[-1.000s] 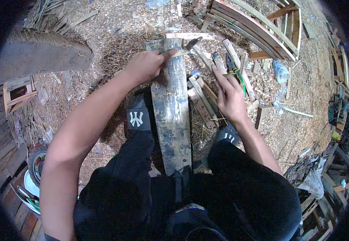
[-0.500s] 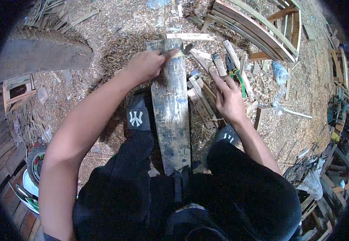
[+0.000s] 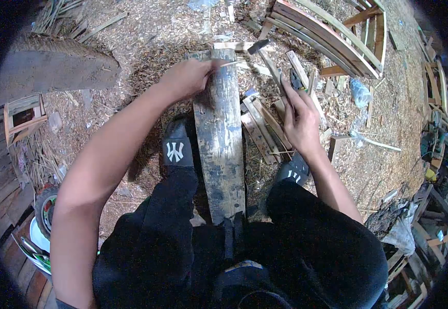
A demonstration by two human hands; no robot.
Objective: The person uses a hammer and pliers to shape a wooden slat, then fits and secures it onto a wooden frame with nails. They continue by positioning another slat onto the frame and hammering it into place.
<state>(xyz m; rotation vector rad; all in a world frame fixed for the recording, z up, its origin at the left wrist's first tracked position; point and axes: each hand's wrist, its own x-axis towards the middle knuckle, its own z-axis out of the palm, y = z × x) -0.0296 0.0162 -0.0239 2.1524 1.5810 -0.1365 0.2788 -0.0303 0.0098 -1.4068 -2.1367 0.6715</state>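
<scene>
A long, worn wooden plank (image 3: pixel 221 149) lies lengthwise between my legs, its surface scuffed and stained. Over its far end, my left hand (image 3: pixel 198 74) is closed on a thin pale stick (image 3: pixel 230 63) that points to the right. To the right of the plank, my right hand (image 3: pixel 302 116) grips a hammer (image 3: pixel 271 63) by its wooden handle. The dark hammer head is raised to the right of the stick, apart from it.
Short wood pieces (image 3: pixel 257 129) and a dark tool (image 3: pixel 296 80) lie right of the plank. A curved slatted wooden frame (image 3: pixel 327 33) stands at the back right. A thick timber (image 3: pixel 64 67) is at the left, above a small wooden box frame (image 3: pixel 26 121).
The hammer has lifted away from the plank's far end, up and to the right, with my right hand. My left hand has shifted slightly, and the stick now points more level to the right.
</scene>
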